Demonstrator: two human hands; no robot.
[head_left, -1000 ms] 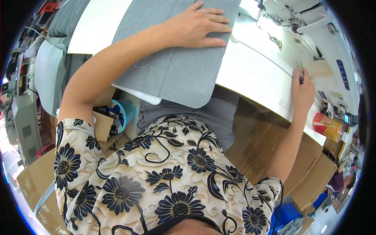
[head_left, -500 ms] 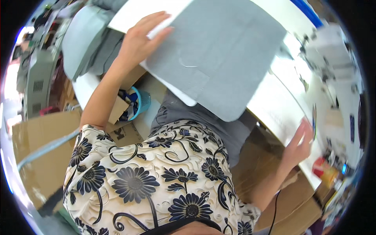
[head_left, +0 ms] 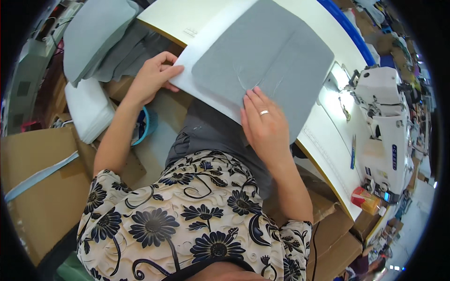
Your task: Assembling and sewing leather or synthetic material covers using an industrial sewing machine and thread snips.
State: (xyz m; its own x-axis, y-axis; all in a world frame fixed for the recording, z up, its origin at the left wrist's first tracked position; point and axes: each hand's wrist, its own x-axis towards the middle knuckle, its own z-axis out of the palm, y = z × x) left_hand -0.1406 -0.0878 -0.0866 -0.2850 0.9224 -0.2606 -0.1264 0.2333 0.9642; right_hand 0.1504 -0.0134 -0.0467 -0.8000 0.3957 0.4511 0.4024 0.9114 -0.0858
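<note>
Gray panel on a white sheet, overhanging the bench, seam slanting away rightward. Basically under the right hand (flat, fingers extended, gripping nothing); just right of the left hand, grip pinched on the sheet's left corner.

Bare right hand is now resting on round-cornered grey fabric panel; blue-handled metal snips are lying aside. Bare left hand is gripping flat white sheet.
</note>
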